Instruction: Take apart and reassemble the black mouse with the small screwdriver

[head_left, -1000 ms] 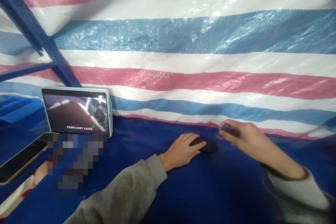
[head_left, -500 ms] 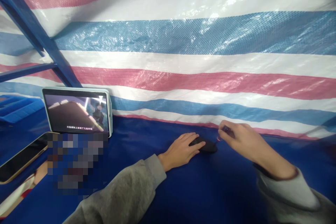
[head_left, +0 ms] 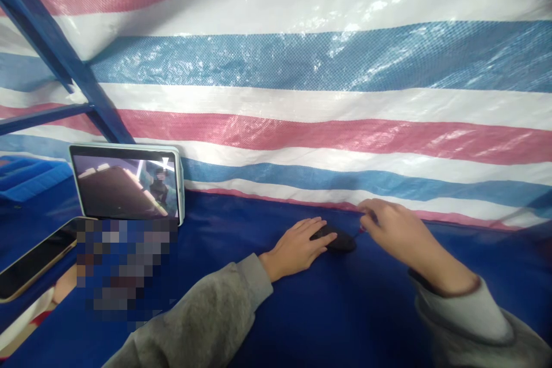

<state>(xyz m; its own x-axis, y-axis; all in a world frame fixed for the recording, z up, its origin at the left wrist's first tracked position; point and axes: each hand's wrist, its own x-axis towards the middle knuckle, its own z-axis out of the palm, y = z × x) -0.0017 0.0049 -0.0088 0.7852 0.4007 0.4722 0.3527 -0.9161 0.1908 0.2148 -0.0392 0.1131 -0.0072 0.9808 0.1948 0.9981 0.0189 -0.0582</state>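
Our black mouse (head_left: 344, 242) lies flat on the dark blue table (head_left: 310, 322), between four and five o'clock from the middle of our view. Taking the mouse as the centre of the dial, with twelve pointing away from us, our left hand (head_left: 299, 246) lies at nine o'clock, its fingers spread over that end and grasping the mouse. Just short of three o'clock, the fingers of our right hand (head_left: 390, 229) are curled tight around a small screwdriver (head_left: 361, 230) that is mostly hidden in our grip, its pinkish collar and thin shaft slanting down towards the mouse's right end, though we cannot tell whether the tip touches it. Between nine and ten o'clock, well apart from our hands, a tablet (head_left: 123, 184) stands propped up with its screen lit; a phone (head_left: 38, 261) lies near nine o'clock, and a blue tray (head_left: 41, 179) sits out past the tablet. Towards twelve o'clock we face a striped sheet (head_left: 276, 60) behind the table
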